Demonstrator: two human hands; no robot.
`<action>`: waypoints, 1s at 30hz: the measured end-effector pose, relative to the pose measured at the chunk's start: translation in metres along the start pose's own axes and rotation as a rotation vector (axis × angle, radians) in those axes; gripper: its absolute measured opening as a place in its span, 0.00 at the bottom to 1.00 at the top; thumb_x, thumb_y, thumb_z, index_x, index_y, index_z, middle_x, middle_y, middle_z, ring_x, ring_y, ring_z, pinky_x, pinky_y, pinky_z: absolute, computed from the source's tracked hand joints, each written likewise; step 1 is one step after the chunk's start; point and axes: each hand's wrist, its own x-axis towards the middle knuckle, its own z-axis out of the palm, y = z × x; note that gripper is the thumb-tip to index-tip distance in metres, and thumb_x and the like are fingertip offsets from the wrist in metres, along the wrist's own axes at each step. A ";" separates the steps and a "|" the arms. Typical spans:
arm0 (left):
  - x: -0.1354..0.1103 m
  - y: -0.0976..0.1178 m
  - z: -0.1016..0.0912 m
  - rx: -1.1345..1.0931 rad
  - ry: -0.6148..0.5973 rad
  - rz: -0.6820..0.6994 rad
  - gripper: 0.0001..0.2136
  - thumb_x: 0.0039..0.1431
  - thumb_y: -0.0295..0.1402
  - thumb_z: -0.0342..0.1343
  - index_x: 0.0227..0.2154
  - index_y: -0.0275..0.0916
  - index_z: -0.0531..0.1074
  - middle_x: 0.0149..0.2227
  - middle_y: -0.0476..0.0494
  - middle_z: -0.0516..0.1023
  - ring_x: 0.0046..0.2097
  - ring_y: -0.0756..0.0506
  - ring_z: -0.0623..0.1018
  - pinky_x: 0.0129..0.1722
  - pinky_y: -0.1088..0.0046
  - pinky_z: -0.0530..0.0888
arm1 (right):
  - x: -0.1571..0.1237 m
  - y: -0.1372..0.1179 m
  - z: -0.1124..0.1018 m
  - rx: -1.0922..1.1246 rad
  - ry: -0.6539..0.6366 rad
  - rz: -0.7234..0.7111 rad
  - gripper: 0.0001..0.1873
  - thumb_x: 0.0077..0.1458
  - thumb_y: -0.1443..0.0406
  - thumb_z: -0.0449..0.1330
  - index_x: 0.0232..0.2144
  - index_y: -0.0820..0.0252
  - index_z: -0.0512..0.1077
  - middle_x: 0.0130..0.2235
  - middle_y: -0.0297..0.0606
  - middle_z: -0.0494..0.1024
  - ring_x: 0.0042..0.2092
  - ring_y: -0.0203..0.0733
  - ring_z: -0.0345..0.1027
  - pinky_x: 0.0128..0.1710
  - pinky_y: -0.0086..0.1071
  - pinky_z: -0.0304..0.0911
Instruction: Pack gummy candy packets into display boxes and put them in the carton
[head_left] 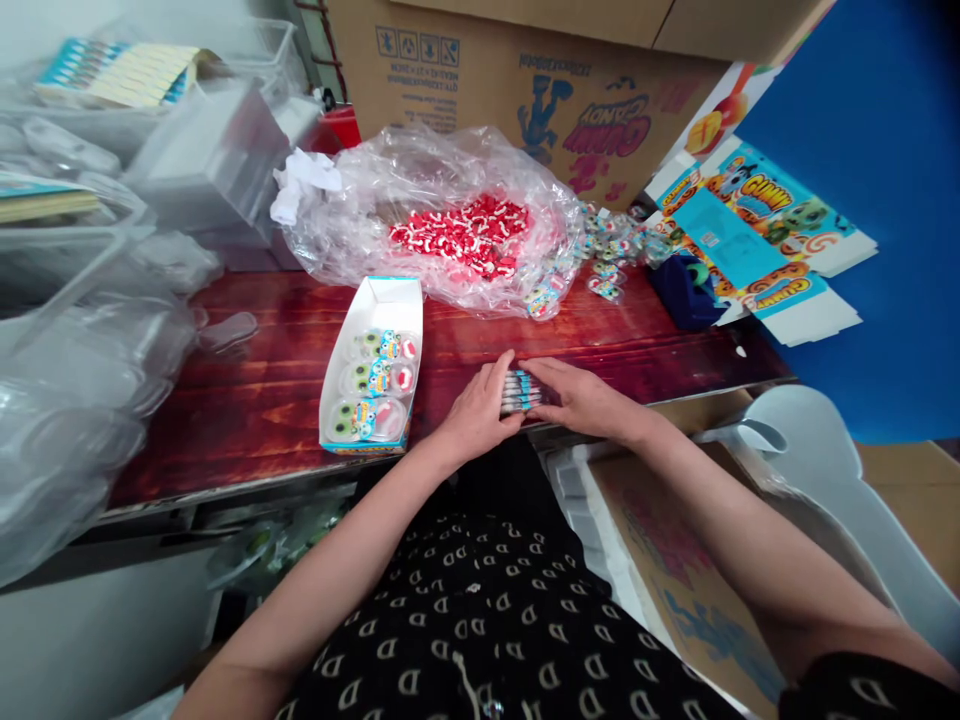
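Note:
My left hand (pixel 480 408) and my right hand (pixel 574 398) close in from both sides on a stack of candy packs (pixel 519 391) at the front edge of the table. The packs stand side by side, edges up, with white and blue rims showing. To the left of my hands sits an open white display box (pixel 375 300) with blue edges. Several clear candy packs (pixel 373 378) with green and red-and-white pieces lie inside it, towards its near end.
A clear plastic bag (pixel 337 235) of red-and-white gummies (pixel 480 232) lies behind. Loose packs (pixel 604 280), a blue tape dispenser (pixel 686 290) and flattened printed boxes (pixel 750 240) are at the right. Clear plastic containers (pixel 67 350) crowd the left; a large carton (pixel 480 85) stands at the back.

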 end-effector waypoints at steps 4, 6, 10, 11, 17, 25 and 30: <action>-0.002 -0.001 0.001 0.022 -0.031 -0.014 0.38 0.55 0.31 0.56 0.66 0.35 0.44 0.64 0.28 0.58 0.65 0.34 0.64 0.62 0.52 0.66 | 0.004 -0.006 0.000 -0.043 -0.001 -0.046 0.30 0.56 0.62 0.61 0.60 0.60 0.64 0.56 0.50 0.72 0.58 0.51 0.67 0.58 0.46 0.64; -0.001 -0.001 0.002 0.076 -0.041 -0.005 0.38 0.54 0.29 0.56 0.66 0.33 0.44 0.63 0.27 0.59 0.64 0.34 0.64 0.62 0.51 0.66 | 0.004 -0.010 0.002 -0.063 0.012 -0.051 0.29 0.56 0.64 0.61 0.59 0.62 0.64 0.54 0.50 0.73 0.55 0.51 0.69 0.56 0.46 0.66; 0.002 0.000 0.004 0.145 -0.045 -0.002 0.38 0.53 0.29 0.55 0.65 0.34 0.45 0.59 0.29 0.63 0.60 0.33 0.67 0.61 0.51 0.66 | 0.002 -0.014 0.005 -0.115 0.050 -0.070 0.26 0.55 0.66 0.60 0.56 0.64 0.65 0.49 0.51 0.74 0.51 0.52 0.70 0.52 0.47 0.69; 0.002 0.000 0.003 0.149 -0.043 -0.004 0.38 0.54 0.30 0.55 0.65 0.34 0.45 0.58 0.30 0.64 0.60 0.33 0.68 0.60 0.51 0.67 | 0.001 -0.014 0.005 -0.120 0.050 -0.072 0.25 0.55 0.66 0.59 0.55 0.63 0.66 0.48 0.50 0.74 0.50 0.52 0.71 0.52 0.47 0.69; 0.000 -0.002 0.006 0.142 -0.050 -0.007 0.38 0.55 0.31 0.55 0.66 0.34 0.44 0.56 0.30 0.65 0.58 0.34 0.69 0.59 0.52 0.68 | 0.000 -0.008 0.002 -0.153 -0.018 -0.076 0.27 0.57 0.64 0.60 0.58 0.60 0.63 0.54 0.51 0.74 0.55 0.54 0.70 0.55 0.48 0.67; -0.040 0.043 -0.023 0.134 -0.028 0.058 0.41 0.57 0.30 0.59 0.67 0.30 0.41 0.70 0.21 0.45 0.71 0.31 0.50 0.67 0.51 0.59 | 0.000 0.002 0.013 -0.157 0.090 -0.016 0.24 0.52 0.59 0.61 0.51 0.61 0.70 0.49 0.50 0.79 0.50 0.55 0.74 0.52 0.49 0.69; -0.072 0.059 -0.119 0.199 0.100 0.259 0.16 0.69 0.33 0.46 0.56 0.37 0.67 0.57 0.41 0.75 0.61 0.45 0.71 0.64 0.62 0.67 | 0.028 -0.018 -0.018 0.135 0.067 0.272 0.28 0.49 0.53 0.64 0.50 0.59 0.73 0.46 0.43 0.81 0.45 0.52 0.76 0.49 0.46 0.71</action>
